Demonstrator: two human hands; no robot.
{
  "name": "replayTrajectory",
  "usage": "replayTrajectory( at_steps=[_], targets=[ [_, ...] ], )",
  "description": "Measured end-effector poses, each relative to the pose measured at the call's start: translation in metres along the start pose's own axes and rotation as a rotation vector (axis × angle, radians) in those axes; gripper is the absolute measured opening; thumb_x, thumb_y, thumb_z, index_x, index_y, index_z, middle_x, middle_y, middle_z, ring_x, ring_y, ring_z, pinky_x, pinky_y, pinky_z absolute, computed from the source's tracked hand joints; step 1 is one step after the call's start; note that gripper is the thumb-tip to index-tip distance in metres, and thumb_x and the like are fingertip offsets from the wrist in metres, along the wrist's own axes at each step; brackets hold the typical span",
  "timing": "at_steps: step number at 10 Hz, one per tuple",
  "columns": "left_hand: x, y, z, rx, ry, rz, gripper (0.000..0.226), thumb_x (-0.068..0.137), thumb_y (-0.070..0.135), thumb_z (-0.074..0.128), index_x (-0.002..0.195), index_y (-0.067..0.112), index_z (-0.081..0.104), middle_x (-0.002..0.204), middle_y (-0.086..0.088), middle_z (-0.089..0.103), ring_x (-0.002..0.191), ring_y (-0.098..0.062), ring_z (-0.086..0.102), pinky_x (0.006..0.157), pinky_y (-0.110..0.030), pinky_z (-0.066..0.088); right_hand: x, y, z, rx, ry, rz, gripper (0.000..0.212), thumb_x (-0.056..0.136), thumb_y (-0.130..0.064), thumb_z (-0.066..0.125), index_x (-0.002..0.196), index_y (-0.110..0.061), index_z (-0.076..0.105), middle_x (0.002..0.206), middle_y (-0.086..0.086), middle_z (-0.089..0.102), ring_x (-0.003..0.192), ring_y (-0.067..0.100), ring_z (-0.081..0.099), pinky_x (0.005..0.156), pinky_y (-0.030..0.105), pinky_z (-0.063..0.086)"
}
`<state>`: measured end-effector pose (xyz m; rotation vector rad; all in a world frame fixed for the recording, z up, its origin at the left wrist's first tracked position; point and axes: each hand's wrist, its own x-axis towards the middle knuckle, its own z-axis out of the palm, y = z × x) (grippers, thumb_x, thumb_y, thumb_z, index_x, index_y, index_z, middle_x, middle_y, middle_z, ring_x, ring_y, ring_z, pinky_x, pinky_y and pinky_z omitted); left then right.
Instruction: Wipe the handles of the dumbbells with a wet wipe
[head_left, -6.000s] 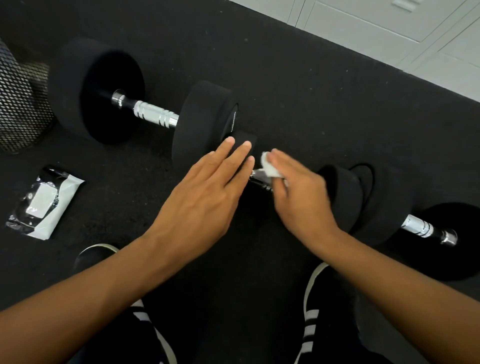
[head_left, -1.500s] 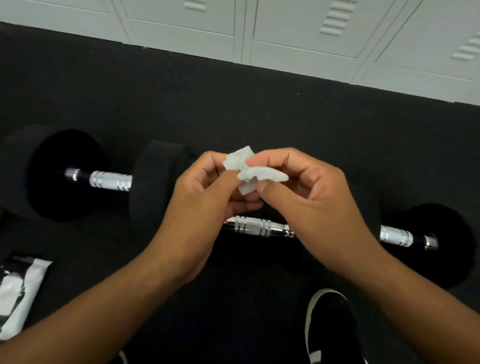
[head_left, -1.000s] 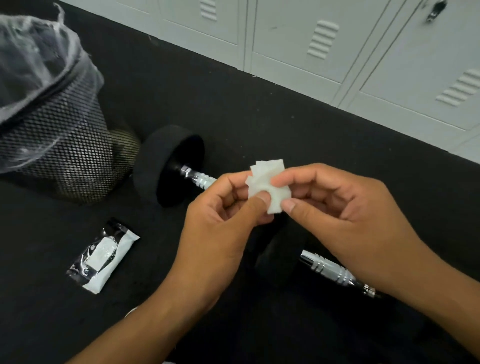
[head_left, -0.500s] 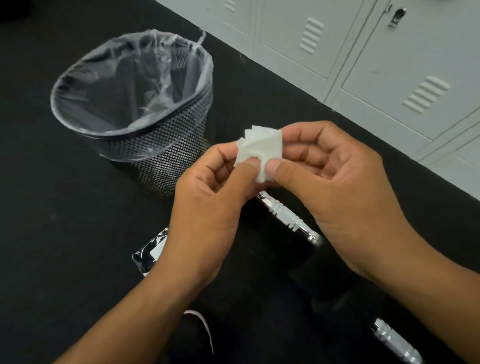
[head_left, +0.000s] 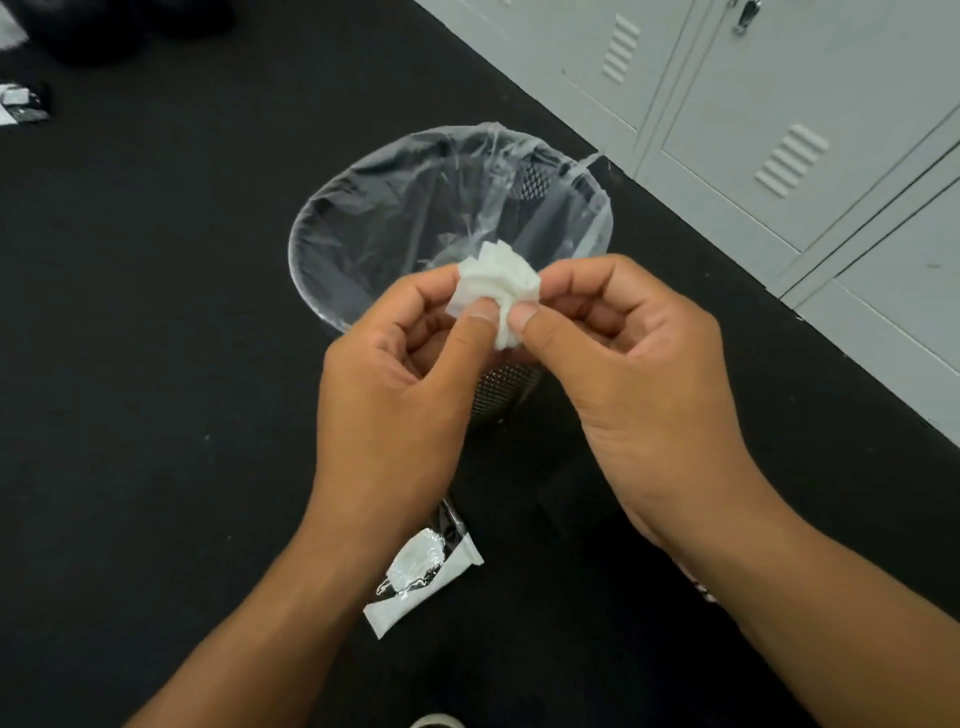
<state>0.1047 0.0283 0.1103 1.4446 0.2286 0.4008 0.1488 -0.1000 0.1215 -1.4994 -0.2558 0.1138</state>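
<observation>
Since half a second ago the flat folded wet wipe (head_left: 497, 283) has been bunched into a crumpled wad, and the mesh wastebasket (head_left: 582, 218) now sits at frame centre, directly behind both hands. No dumbbell shows in this view; their handles have dropped out of frame. Left hand (head_left: 395, 384): thumb and curled fingers pinch the wad's left edge. Right hand (head_left: 639, 364): thumb and forefinger pinch its right edge, other fingers curled in. Wipe is held in front of the basket's clear-plastic-lined rim, above centre of frame. Wipes packet (head_left: 423, 574) lies on the black floor mat (head_left: 145, 364), lower centre, between the forearms. Grey lockers (head_left: 779, 114) fill the upper right. Another small packet (head_left: 21, 104) lies at the upper left edge.
</observation>
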Motion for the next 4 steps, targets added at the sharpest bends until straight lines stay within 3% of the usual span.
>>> replayTrajectory(
  at_steps=[2, 3, 4],
  targets=[
    [0.040, -0.001, -0.030, 0.218, 0.088, 0.071, 0.024, 0.097, 0.017, 0.069, 0.120, 0.019, 0.071, 0.114, 0.006, 0.076, 0.109, -0.007, 0.072, 0.095, -0.035, 0.059, 0.051, 0.015, 0.020, -0.165, 0.123, -0.069, 0.016, 0.089, -0.007, 0.076, 0.090, -0.022, 0.071, 0.084, -0.004, 0.076, 0.081, 0.009, 0.074, 0.078, 0.024, 0.060],
    [0.045, -0.003, -0.034, 0.249, 0.132, 0.070, 0.023, 0.096, 0.018, 0.069, 0.118, 0.021, 0.072, 0.113, 0.009, 0.076, 0.109, -0.004, 0.071, 0.095, -0.034, 0.059, 0.071, 0.022, 0.031, -0.252, 0.179, -0.037, 0.014, 0.091, -0.013, 0.074, 0.101, -0.023, 0.074, 0.094, -0.009, 0.076, 0.090, 0.002, 0.073, 0.084, 0.022, 0.059],
    [0.047, -0.004, -0.030, 0.299, 0.178, 0.108, 0.023, 0.097, 0.021, 0.069, 0.119, 0.025, 0.072, 0.112, 0.013, 0.075, 0.109, 0.001, 0.069, 0.093, -0.024, 0.058, 0.076, 0.023, 0.038, -0.333, 0.209, -0.049, 0.026, 0.095, -0.020, 0.069, 0.122, -0.023, 0.071, 0.116, -0.013, 0.073, 0.110, -0.003, 0.067, 0.099, 0.023, 0.056]
  ],
)
